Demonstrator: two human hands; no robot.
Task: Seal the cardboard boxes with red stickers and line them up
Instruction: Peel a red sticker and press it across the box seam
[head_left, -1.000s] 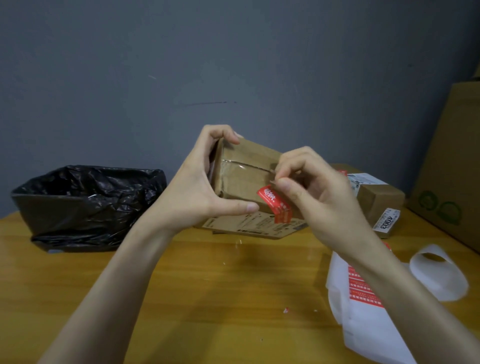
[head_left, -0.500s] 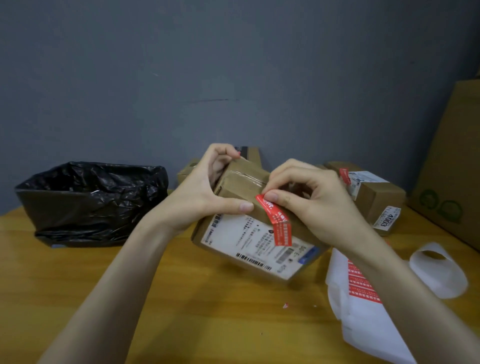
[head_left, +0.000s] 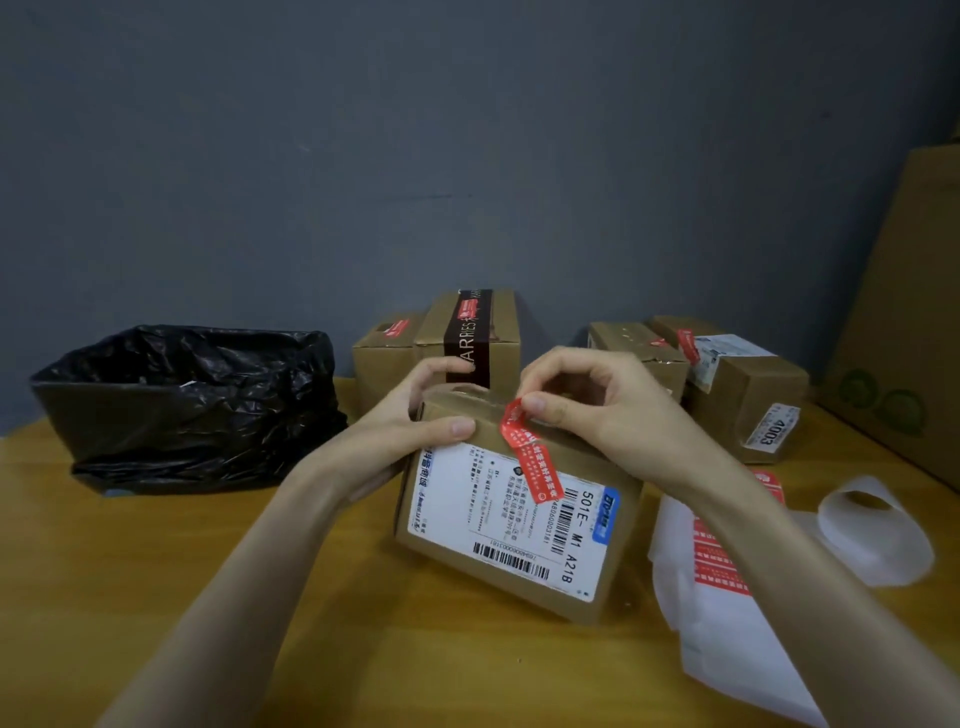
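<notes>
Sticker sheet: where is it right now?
Head view, lower right: the sticker sheet lies on the table, partly under the right forearm, between the held box and a curled white backing strip.

A small brown cardboard box with a white shipping label (head_left: 511, 525) sits tilted at the near middle, label facing up, its far left corner gripped by the left hand (head_left: 410, 431). A red printed sticker strip (head_left: 527, 457) folds over its far edge onto the label, its upper end pinched by the right hand (head_left: 597, 410). At the far side stand two pairs, each box with a red sticker on top: a low brown box (head_left: 382, 358) beside a taller dark-banded box (head_left: 470, 338) on the left, and a plain brown box (head_left: 631, 345) beside a white-labelled box (head_left: 748, 400) on the right. A white backing sheet of red stickers (head_left: 719, 561) lies at the near right.
</notes>
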